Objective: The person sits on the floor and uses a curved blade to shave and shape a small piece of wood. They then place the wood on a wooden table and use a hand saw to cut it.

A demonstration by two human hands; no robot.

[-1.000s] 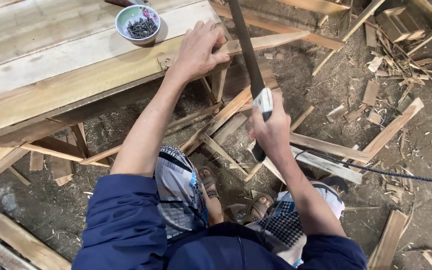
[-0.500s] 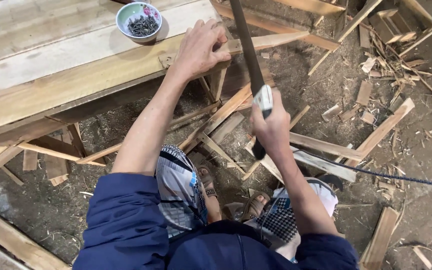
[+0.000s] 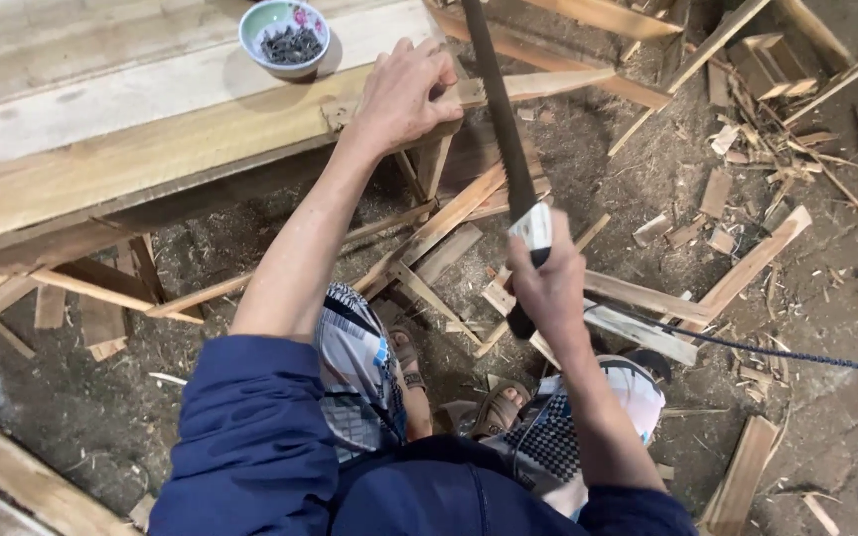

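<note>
Saw: little shifted since a moment ago, right hand wrapped tight round its handle. Left hand, at 11 o'clock, presses strip against bench; bowl of nails beyond.

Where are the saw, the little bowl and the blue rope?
saw (image 3: 494,109), head view, on the dark blade.
bowl (image 3: 253,22), head view, on its pale rim.
blue rope (image 3: 747,344), head view, on its middle stretch.
</note>
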